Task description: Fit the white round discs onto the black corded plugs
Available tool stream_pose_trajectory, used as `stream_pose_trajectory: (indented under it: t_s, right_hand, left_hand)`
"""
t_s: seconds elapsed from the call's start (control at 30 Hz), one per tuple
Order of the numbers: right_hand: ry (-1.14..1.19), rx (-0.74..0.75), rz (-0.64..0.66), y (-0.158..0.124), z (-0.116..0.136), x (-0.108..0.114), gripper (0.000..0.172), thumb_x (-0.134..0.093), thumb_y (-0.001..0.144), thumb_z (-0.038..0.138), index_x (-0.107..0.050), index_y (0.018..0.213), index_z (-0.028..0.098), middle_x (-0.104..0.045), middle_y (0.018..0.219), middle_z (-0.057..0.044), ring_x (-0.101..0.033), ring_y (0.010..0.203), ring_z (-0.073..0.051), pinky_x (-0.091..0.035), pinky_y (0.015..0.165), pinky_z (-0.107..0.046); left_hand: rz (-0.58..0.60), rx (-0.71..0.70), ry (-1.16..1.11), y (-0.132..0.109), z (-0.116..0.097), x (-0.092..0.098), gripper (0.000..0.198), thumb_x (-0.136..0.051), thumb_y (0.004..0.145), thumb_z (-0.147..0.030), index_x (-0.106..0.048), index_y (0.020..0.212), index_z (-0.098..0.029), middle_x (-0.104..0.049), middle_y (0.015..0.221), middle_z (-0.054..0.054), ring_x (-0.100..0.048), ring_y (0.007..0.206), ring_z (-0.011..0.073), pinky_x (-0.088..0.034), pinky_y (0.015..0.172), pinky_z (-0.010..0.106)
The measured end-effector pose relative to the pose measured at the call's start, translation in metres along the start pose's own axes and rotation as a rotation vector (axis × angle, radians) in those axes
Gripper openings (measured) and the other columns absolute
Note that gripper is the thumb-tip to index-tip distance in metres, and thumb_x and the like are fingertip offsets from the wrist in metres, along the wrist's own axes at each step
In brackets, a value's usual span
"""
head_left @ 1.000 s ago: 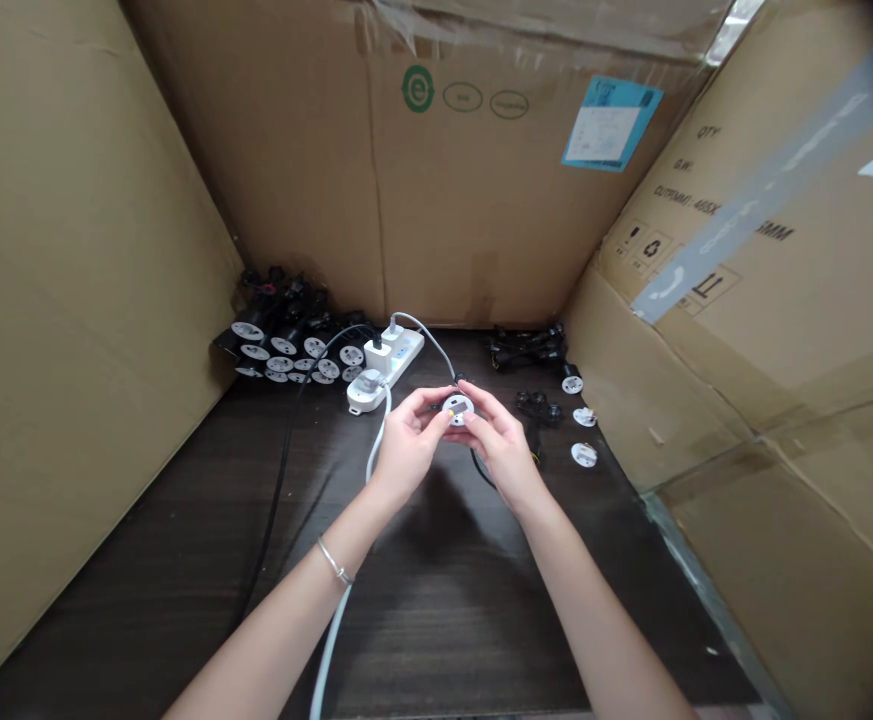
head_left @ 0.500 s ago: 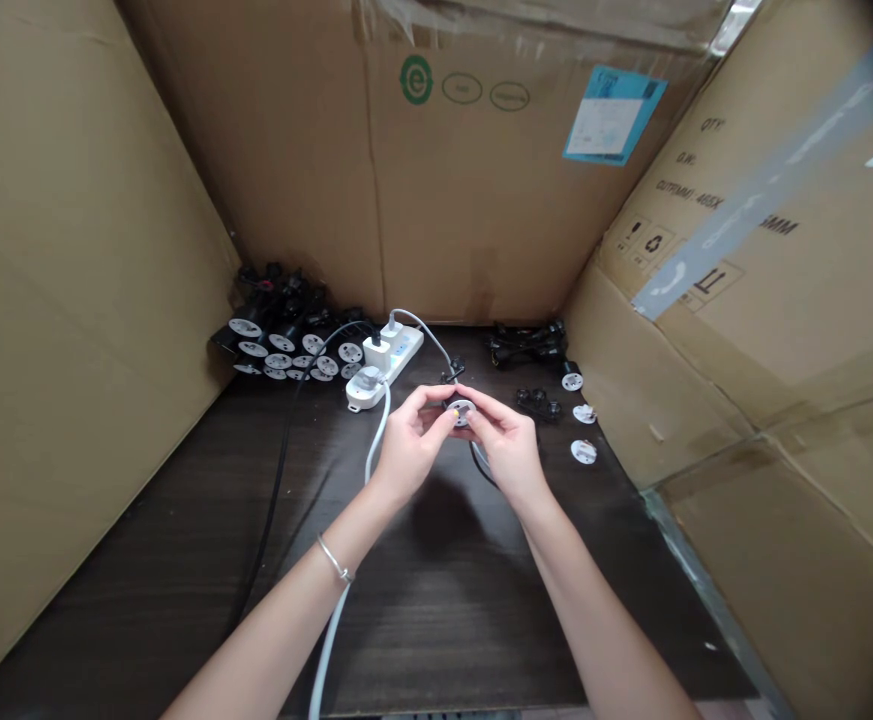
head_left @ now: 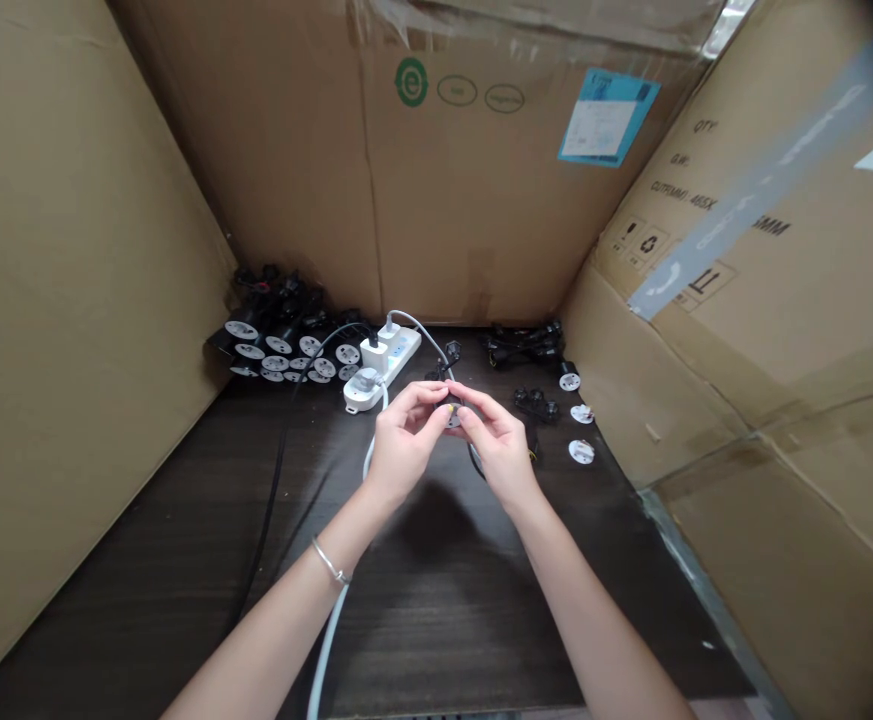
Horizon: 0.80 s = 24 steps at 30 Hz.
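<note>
several black plugs with round white faces [head_left: 278, 350] lie heaped at the far left, against the cardboard box wall [head_left: 308, 180]. a white power strip [head_left: 392, 358] sits just right of them. next, the left hand [head_left: 406, 450] and the right hand [head_left: 500, 447] both curl closed, gripping a small round plug [head_left: 452, 412] between their fingertips, mostly hidden, above the dark table [head_left: 436, 620]. further right lie black connectors [head_left: 535, 404] and three white discs [head_left: 581, 414].
</note>
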State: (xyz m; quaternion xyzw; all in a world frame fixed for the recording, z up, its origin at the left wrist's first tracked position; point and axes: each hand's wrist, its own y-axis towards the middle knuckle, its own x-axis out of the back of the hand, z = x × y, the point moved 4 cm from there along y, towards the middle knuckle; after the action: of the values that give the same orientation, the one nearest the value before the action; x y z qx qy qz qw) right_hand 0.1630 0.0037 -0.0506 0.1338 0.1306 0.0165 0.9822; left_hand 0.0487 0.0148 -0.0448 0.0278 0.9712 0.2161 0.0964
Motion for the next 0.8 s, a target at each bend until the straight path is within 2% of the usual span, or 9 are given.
stream_pose_trajectory:
  t_s: [0.1,0.27,0.37,0.47,0.63,0.8]
  right_hand:
    - [0.031,-0.011,0.002,0.000,-0.002,-0.001,0.036,-0.061,0.077,0.030,-0.059,0.113,0.027,-0.055,0.125,-0.003,-0.054,0.111,-0.023,-0.053,0.084,-0.036]
    - [0.008,-0.034,-0.001,0.000,-0.005,0.001,0.036,-0.059,0.077,0.032,-0.059,0.113,0.026,-0.056,0.125,-0.003,-0.053,0.113,-0.023,-0.051,0.087,-0.037]
    - [-0.013,-0.045,-0.068,0.001,-0.006,0.006,0.034,-0.058,0.078,0.034,-0.061,0.111,0.025,-0.059,0.121,-0.004,-0.057,0.106,-0.022,-0.053,0.081,-0.036]
    - [-0.012,-0.064,-0.127,0.002,-0.006,0.011,0.033,-0.056,0.079,0.036,-0.062,0.109,0.026,-0.062,0.116,-0.004,-0.061,0.098,-0.022,-0.054,0.078,-0.036]
    - [0.060,-0.119,-0.091,0.002,-0.002,0.009,0.039,-0.062,0.071,0.027,-0.062,0.110,0.024,-0.064,0.113,-0.004,-0.062,0.094,-0.022,-0.054,0.079,-0.037]
    - [0.059,-0.141,-0.084,0.001,0.001,0.004,0.041,-0.063,0.067,0.022,-0.063,0.108,0.023,-0.063,0.114,-0.003,-0.060,0.097,-0.021,-0.054,0.078,-0.035]
  left_hand:
    - [0.008,-0.004,0.018,0.000,0.000,0.000,0.011,-0.059,0.076,-0.022,-0.060,0.085,-0.016,-0.060,0.102,0.006,-0.059,0.095,0.0168,-0.052,0.079,0.028]
    - [0.003,0.033,0.030,-0.001,0.001,0.001,0.014,-0.060,0.076,-0.025,-0.061,0.086,-0.016,-0.061,0.102,0.007,-0.059,0.096,0.0190,-0.052,0.081,0.030]
    - [0.095,0.114,-0.008,-0.002,0.004,-0.003,0.026,-0.061,0.075,-0.025,-0.060,0.100,-0.016,-0.061,0.107,0.009,-0.060,0.094,0.0195,-0.052,0.081,0.032]
    - [0.175,0.147,-0.050,-0.004,0.006,-0.007,0.041,-0.062,0.074,-0.022,-0.055,0.113,-0.017,-0.057,0.118,0.011,-0.058,0.102,0.0216,-0.049,0.088,0.035]
    - [0.158,0.152,-0.068,-0.004,0.009,-0.006,0.042,-0.061,0.075,-0.021,-0.054,0.116,-0.017,-0.054,0.123,0.011,-0.056,0.107,0.0232,-0.048,0.091,0.036]
    - [0.122,0.172,-0.057,-0.004,0.009,-0.004,0.039,-0.061,0.074,-0.021,-0.055,0.113,-0.017,-0.057,0.118,0.011,-0.058,0.102,0.0226,-0.050,0.087,0.035]
